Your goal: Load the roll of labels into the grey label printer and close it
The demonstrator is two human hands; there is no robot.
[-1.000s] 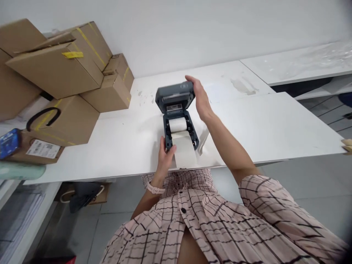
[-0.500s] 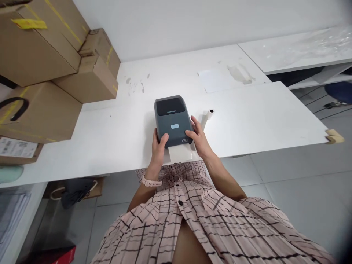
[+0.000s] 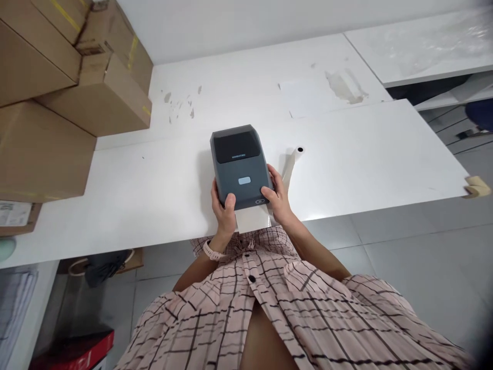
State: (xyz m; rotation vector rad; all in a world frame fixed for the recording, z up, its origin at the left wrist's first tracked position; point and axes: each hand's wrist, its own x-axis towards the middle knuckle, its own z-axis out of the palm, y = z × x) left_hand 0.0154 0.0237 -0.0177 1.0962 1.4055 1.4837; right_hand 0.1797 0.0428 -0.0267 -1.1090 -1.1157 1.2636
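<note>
A dark grey-blue label printer (image 3: 239, 172) with a black top window and a pale blue button is between my hands, above the white table's near edge. My left hand (image 3: 224, 210) grips its left front corner, thumb on top and fingers along the side. On the right front corner, my right hand (image 3: 279, 199) holds it the same way, fingertips partly hidden beneath. Out of the printer's front hangs a whitish strip of label paper (image 3: 253, 218). A small white paper roll (image 3: 299, 150) lies to the right, its loose tail running toward my right hand.
Cardboard boxes (image 3: 100, 92) are stacked at the left of the white table (image 3: 370, 159). A beige guard (image 3: 477, 187) caps the table's right corner. Clear plastic film (image 3: 435, 38) lies on the far right surface. Below left sits a red box (image 3: 82, 352).
My view has shifted slightly, so the boxes and table appear moved. The printer looks a little larger, closer to the camera, with both hands still on it.
</note>
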